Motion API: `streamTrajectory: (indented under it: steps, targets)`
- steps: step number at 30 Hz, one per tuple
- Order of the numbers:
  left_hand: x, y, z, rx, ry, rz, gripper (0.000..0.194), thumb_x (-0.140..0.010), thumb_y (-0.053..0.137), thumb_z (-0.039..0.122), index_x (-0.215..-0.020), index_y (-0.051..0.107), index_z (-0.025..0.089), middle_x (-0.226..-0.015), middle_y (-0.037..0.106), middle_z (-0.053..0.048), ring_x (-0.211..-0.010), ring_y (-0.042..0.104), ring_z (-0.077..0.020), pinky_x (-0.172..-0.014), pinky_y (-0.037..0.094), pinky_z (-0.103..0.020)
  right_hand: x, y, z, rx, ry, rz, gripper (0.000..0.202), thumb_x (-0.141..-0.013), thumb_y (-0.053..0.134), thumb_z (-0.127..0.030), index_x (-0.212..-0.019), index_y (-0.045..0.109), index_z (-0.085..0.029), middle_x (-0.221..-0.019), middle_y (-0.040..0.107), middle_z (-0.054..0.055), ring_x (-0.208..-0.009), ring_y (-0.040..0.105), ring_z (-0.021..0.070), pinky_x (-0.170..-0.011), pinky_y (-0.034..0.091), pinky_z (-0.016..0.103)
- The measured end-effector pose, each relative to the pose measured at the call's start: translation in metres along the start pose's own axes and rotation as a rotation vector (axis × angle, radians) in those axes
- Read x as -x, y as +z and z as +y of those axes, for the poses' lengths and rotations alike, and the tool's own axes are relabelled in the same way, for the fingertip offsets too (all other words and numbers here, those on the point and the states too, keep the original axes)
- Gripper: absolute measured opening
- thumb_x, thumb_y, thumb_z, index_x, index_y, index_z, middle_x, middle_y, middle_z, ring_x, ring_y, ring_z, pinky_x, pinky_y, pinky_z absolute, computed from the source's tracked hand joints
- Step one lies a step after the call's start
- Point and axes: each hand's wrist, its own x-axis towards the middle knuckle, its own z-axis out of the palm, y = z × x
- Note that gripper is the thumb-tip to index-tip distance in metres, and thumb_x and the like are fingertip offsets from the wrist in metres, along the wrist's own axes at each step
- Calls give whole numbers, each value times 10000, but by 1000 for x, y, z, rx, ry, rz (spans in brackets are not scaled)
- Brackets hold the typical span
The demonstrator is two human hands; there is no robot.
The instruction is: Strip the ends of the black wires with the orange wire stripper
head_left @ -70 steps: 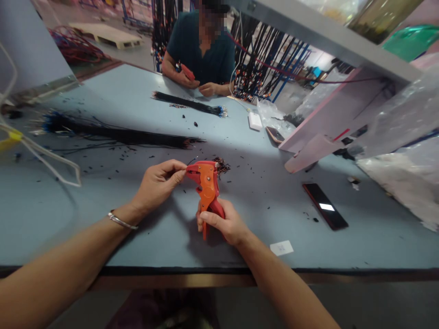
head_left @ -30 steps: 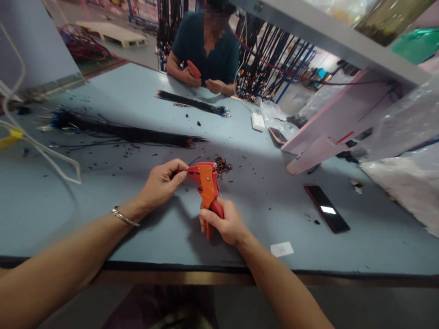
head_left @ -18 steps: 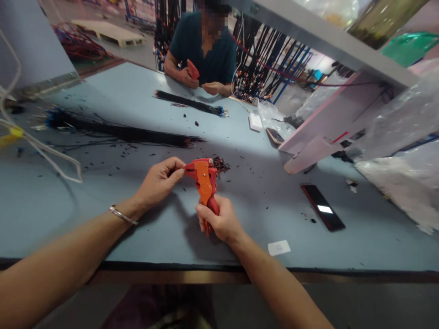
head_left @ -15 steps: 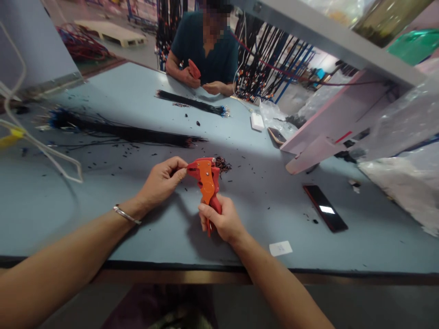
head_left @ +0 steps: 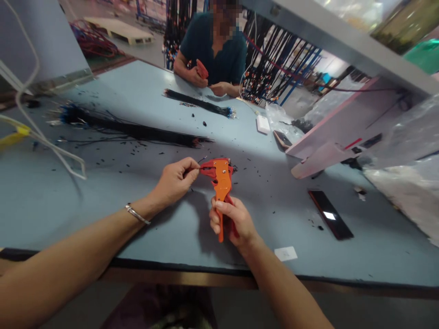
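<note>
My right hand (head_left: 236,219) is wrapped round the handles of an orange and red wire stripper (head_left: 223,176), held upright over the table with its jaws pointing left. The two handles stand apart at the bottom. At the mouth of the jaws, my left hand (head_left: 180,180) is closed in a pinch. A short bit of thin wire (head_left: 203,159) shows just above those fingertips; the rest of it is hidden. Behind the tool lies a pile of small dark offcuts (head_left: 234,168), mostly covered. Farther back lies a long bundle of black wires (head_left: 144,131).
Across the table (head_left: 164,249) a co-worker (head_left: 212,50) holds a red tool, near a second wire bundle (head_left: 199,103). To the right lie a phone (head_left: 331,214), a white label (head_left: 286,253) and a shelf upright (head_left: 336,123). A white cable (head_left: 65,160) hangs at left.
The view has shifted a little, so things sit farther right. The stripper's handles have spread apart, and it now covers more of the offcut pile. My left hand stays at the jaws.
</note>
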Motion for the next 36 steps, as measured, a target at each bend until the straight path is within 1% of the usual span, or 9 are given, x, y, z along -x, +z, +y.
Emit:
streamTrajectory:
  steps: [2, 6, 8, 11, 14, 23, 29, 33, 36]
  targets:
    - [0, -1, -1, -11, -23, 20, 163, -837, 506, 301, -760, 569, 172, -627, 519, 36, -597, 439, -117, -590, 353, -235, 1, -5, -7, -60, -29, 6, 258, -707, 732, -347, -759, 572, -151, -514, 556, -37, -374, 518, 81, -378, 388, 176]
    - [1, -6, -1, -16, -51, 63, 145, -830, 519, 275, -729, 554, 176, -628, 508, 33, -607, 439, -117, -591, 347, -237, 1, -16, -21, -164, -238, 140, 168, -720, 693, -273, -794, 601, -154, -559, 543, -41, -459, 511, 71, -452, 425, 180]
    - [1, -7, -1, -4, -42, 62, 140, -834, 522, 272, -740, 561, 177, -639, 514, 32, -610, 439, -116, -592, 348, -237, 1, -17, -22, -115, -209, 121, 177, -727, 677, -275, -840, 608, -158, -607, 590, -19, -503, 562, 104, -483, 451, 215]
    - [1, -5, -3, 9, -46, 58, 150, -840, 528, 286, -747, 570, 175, -642, 522, 33, -612, 445, -117, -596, 356, -236, 2, -13, -18, -9, -129, 17, 250, -733, 669, -304, -921, 608, -152, -713, 651, 16, -562, 625, 141, -517, 453, 245]
    - [1, -4, -5, 29, -41, 71, 167, -850, 538, 309, -762, 583, 175, -666, 536, 29, -645, 467, -123, -618, 371, -235, 3, -8, -12, 134, -129, -40, 281, -736, 682, -294, -962, 603, -147, -800, 676, 38, -635, 664, 159, -549, 438, 246]
    - [2, -6, -3, 117, -47, 90, 164, -823, 572, 314, -736, 592, 177, -648, 530, 28, -610, 455, -120, -584, 371, -237, 5, -10, -14, 464, -188, 2, 328, -780, 671, -363, -1027, 561, -178, -882, 659, 46, -736, 661, 181, -657, 516, 313]
    - [7, -8, 8, 194, -64, 74, 172, -793, 597, 334, -718, 592, 179, -633, 522, 23, -600, 441, -125, -568, 361, -240, 12, -4, -23, 1130, -487, 205, 214, -809, 580, -299, -983, 600, -177, -832, 679, 52, -705, 631, 194, -698, 493, 333]
    - [8, -4, 10, 346, -139, 47, 176, -773, 627, 333, -703, 593, 175, -611, 494, 33, -567, 408, -110, -538, 335, -229, 7, -6, -16, 1407, -746, 315, 350, -810, 559, -292, -1128, 573, -148, -959, 700, 107, -794, 655, 233, -727, 491, 354]
    - [9, 0, 9, 530, -205, 21, 172, -750, 657, 328, -714, 592, 173, -638, 536, 27, -569, 438, -106, -543, 359, -223, 3, -9, -10, 1606, -947, 375, 396, -811, 551, -293, -1172, 555, -129, -1033, 696, 144, -883, 660, 266, -754, 469, 379]
